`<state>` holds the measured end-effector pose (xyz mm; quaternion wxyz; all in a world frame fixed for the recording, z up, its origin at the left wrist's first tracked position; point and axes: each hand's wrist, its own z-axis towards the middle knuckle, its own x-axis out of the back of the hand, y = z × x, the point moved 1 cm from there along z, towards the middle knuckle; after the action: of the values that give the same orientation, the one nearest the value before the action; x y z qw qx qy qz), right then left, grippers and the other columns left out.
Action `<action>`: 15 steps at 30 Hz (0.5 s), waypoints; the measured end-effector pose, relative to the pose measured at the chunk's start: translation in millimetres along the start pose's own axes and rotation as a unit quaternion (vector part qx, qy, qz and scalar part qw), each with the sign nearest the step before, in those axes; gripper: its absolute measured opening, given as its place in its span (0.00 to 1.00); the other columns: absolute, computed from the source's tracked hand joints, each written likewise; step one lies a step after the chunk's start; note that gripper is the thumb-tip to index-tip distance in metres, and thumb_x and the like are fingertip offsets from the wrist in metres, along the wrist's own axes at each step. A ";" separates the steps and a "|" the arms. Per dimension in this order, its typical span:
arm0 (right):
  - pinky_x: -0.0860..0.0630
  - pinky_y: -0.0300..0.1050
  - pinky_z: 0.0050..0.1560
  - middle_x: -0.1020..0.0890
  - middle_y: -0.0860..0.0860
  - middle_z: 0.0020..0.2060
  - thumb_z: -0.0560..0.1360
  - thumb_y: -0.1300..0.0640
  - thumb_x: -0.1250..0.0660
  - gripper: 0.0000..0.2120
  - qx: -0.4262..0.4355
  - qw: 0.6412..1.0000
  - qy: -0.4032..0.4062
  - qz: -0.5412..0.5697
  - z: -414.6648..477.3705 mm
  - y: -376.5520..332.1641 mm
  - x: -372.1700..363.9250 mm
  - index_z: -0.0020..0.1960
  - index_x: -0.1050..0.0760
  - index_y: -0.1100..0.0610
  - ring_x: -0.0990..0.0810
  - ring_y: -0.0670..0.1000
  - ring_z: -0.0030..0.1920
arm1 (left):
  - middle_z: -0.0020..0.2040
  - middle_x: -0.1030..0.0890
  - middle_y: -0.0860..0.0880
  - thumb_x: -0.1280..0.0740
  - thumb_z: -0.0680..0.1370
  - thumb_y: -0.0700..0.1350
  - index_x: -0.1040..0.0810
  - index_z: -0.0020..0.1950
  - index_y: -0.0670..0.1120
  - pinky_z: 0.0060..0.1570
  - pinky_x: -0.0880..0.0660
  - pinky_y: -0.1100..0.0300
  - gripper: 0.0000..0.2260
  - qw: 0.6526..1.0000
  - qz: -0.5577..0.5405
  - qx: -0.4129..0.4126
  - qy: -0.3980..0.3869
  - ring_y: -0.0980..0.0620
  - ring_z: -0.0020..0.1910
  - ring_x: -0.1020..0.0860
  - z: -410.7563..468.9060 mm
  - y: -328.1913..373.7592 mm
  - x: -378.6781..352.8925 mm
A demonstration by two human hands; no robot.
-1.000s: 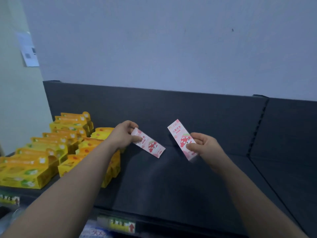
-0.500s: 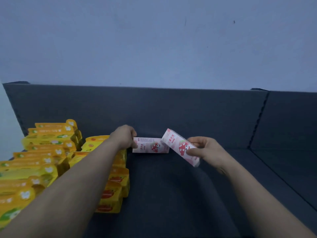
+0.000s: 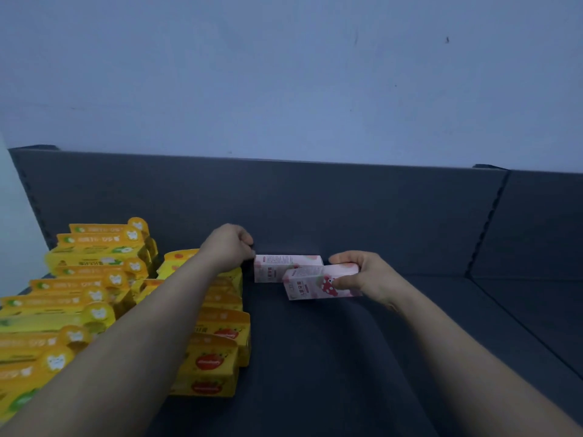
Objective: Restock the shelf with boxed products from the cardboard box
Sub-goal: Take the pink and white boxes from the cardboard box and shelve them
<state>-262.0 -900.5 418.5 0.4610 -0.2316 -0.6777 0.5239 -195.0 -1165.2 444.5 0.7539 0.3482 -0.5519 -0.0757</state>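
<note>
The person is building a pink row on the dark shelf (image 3: 315,373), just right of the yellow boxes (image 3: 94,279), so like is sitting with like. The far pink box (image 3: 274,268) is lying on its long side near the back panel. The left hand (image 3: 228,247) is curling at its left end, probably steadying it; I cannot tell if it is gripping. The right hand (image 3: 362,279) is clamping the near pink box (image 3: 310,283) by its right end, holding it slightly tilted just in front, seemingly to seat it flush
</note>
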 end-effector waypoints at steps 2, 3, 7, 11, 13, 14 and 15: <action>0.19 0.53 0.53 0.18 0.55 0.52 0.66 0.65 0.24 0.17 0.002 1.000 -0.002 -0.014 9.7 0.5 -7.3 0.51 0.20 0.51 0.17 0.57 0.52 | 0.48 0.19 0.48 0.28 0.74 0.42 0.20 0.49 0.46 0.52 0.23 0.53 0.05 1.000 -0.012 -0.010 0.016 0.48 0.49 0.21 -6.5 -2.6 4.8; 0.19 0.54 0.53 0.18 0.55 0.52 0.65 0.64 0.23 0.17 0.002 1.000 0.000 -0.020 14.5 1.2 -10.6 0.51 0.19 0.51 0.18 0.58 0.53 | 0.48 0.19 0.48 0.29 0.75 0.42 0.19 0.51 0.46 0.52 0.23 0.53 0.06 0.999 -0.017 -0.016 0.023 0.48 0.49 0.21 -10.2 -3.7 7.3; 0.21 0.55 0.57 0.19 0.53 0.55 0.60 0.57 0.23 0.23 0.017 0.999 -0.009 -0.045 29.9 4.8 -22.6 0.55 0.19 0.51 0.18 0.54 0.55 | 0.47 0.20 0.50 0.31 0.76 0.43 0.20 0.54 0.45 0.50 0.24 0.55 0.08 0.998 -0.047 -0.020 0.048 0.50 0.49 0.22 -23.9 -8.1 13.8; 0.28 0.43 0.65 0.32 0.49 0.59 0.68 0.60 0.24 0.18 0.029 0.990 0.008 -0.136 37.9 8.0 -31.7 0.56 0.20 0.49 0.27 0.49 0.60 | 0.46 0.20 0.51 0.32 0.77 0.43 0.21 0.55 0.46 0.45 0.26 0.59 0.07 0.996 -0.067 -0.020 0.051 0.53 0.46 0.22 -32.4 -7.4 12.1; 0.33 0.40 0.67 0.35 0.48 0.55 0.70 0.63 0.26 0.18 0.044 0.984 0.033 -0.168 38.0 10.8 -35.9 0.57 0.21 0.49 0.32 0.49 0.61 | 0.45 0.20 0.52 0.33 0.77 0.44 0.21 0.55 0.47 0.45 0.24 0.58 0.07 0.997 -0.058 -0.024 0.054 0.53 0.46 0.22 -35.4 -5.7 10.4; 0.33 0.40 0.67 0.36 0.48 0.54 0.70 0.63 0.26 0.19 0.051 0.983 0.046 -0.169 36.8 11.7 -37.6 0.58 0.21 0.49 0.33 0.49 0.61 | 0.44 0.21 0.53 0.33 0.77 0.44 0.21 0.54 0.47 0.46 0.23 0.57 0.06 0.997 -0.048 -0.028 0.054 0.53 0.45 0.22 -37.4 -4.6 9.3; 0.34 0.38 0.66 0.36 0.48 0.55 0.70 0.63 0.25 0.20 0.061 0.983 0.057 -0.161 34.4 12.1 -38.6 0.58 0.22 0.49 0.34 0.49 0.62 | 0.44 0.21 0.54 0.33 0.77 0.45 0.21 0.53 0.48 0.46 0.22 0.55 0.06 0.998 -0.034 -0.032 0.052 0.54 0.44 0.22 -39.4 -3.6 7.8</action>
<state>-275.9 -944.2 391.7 0.5908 -0.1206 -0.6456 0.4686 -156.2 -1154.3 442.6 0.7893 0.3458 -0.4973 -0.1009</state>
